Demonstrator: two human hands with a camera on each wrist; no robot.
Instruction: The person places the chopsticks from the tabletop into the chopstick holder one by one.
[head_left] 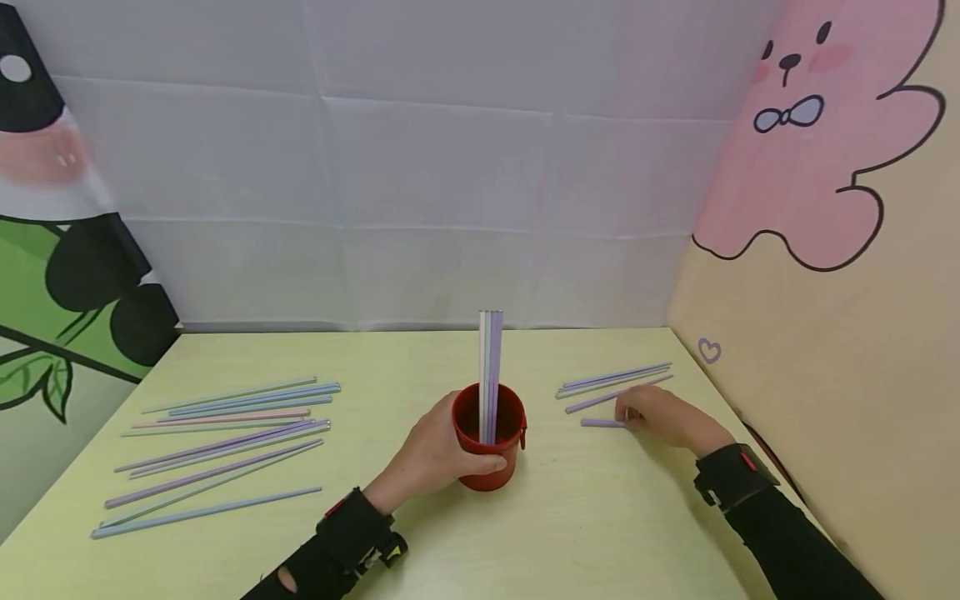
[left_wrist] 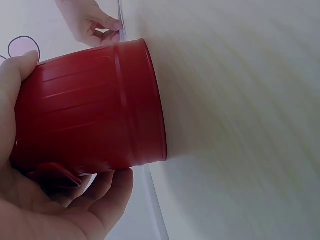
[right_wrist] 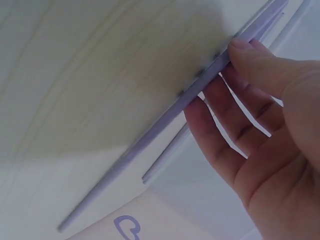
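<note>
My left hand (head_left: 431,454) grips a small red bucket (head_left: 512,463) round its side, at the middle of the table. Several thin pale and purple sticks (head_left: 491,367) stand upright in it. In the left wrist view the bucket (left_wrist: 90,105) fills the left side, with its handle lug (left_wrist: 57,176) by the palm. Over on the right, my right hand (head_left: 667,417) pinches a purple stick (head_left: 602,423) low at the table, part of it hidden by the hand. The right wrist view shows the stick (right_wrist: 125,162) between thumb and fingertips.
Several sticks (head_left: 611,379) lie beyond the right hand. Spread across the left of the table (head_left: 570,533) are several more in blue, pink, green and purple (head_left: 217,446). A white backdrop (head_left: 435,167) stands behind, and a printed wall (head_left: 862,350) borders the right edge.
</note>
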